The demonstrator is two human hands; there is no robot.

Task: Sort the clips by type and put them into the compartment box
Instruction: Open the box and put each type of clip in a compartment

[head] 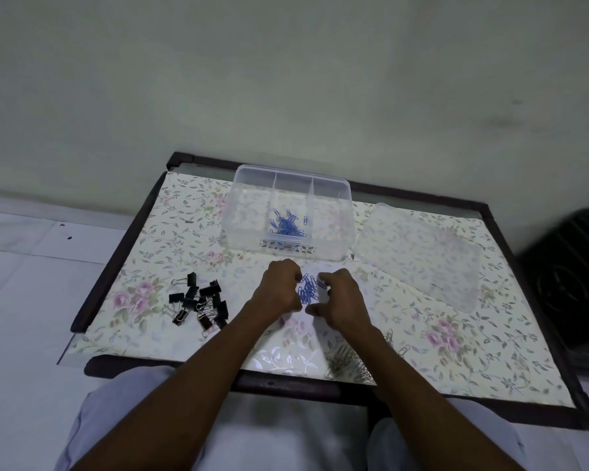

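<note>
Gathering loose small blue wire paper clips (307,291) between left hand (279,288) and right hand (342,299).

Both curled round the heap, seemingly pinching. Best scooped together, then dropped into middle compartment of clear plastic compartment box (252,198), beside blue clips already there.

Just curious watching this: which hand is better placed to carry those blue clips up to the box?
Probably the right hand: its grip already curls around the blue paper clips, below the compartment box.

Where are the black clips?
In the head view, the black clips lie piled on the table's left side, just left of the left hand.
</note>
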